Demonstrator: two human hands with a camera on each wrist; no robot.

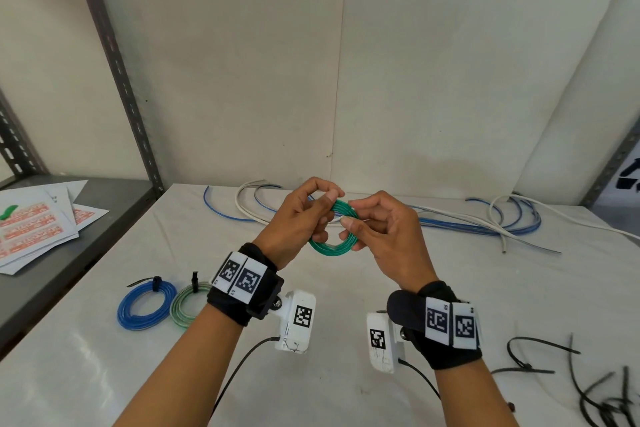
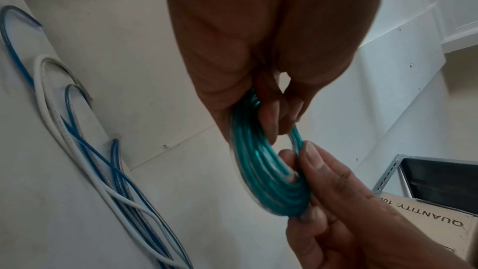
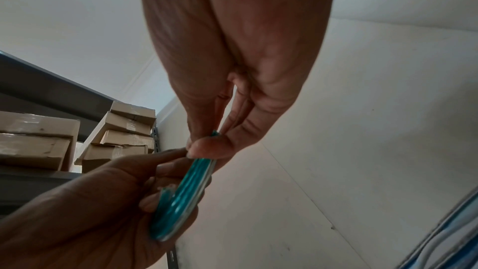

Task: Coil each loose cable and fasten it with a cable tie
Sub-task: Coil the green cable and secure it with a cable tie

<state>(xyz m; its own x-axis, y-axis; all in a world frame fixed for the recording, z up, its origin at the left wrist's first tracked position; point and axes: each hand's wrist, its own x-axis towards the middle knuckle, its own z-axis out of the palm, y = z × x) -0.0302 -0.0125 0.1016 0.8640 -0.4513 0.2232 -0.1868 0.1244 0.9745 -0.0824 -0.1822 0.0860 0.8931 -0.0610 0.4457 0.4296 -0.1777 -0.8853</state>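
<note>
A teal-green cable coil (image 1: 329, 251) hangs in the air between both hands, above the middle of the white table (image 1: 346, 392). My left hand (image 1: 326, 210) grips the coil's left and top side, thumb on the front and fingers curled through the ring. My right hand (image 1: 350, 217) pinches its right side between thumb and forefinger. The left wrist view shows the coil (image 2: 261, 173) as several stacked turns. In the right wrist view the coil (image 3: 181, 201) stands edge-on with a cut end by the left fingers. No tie shows on it.
A blue coil (image 1: 143, 305) and a pale green coil (image 1: 187, 305), each with a black tie, lie at the front left. Loose blue and white cables (image 1: 485, 224) sprawl along the back. Black cable ties (image 1: 595, 392) lie at the front right. Papers (image 1: 38, 225) cover the left shelf.
</note>
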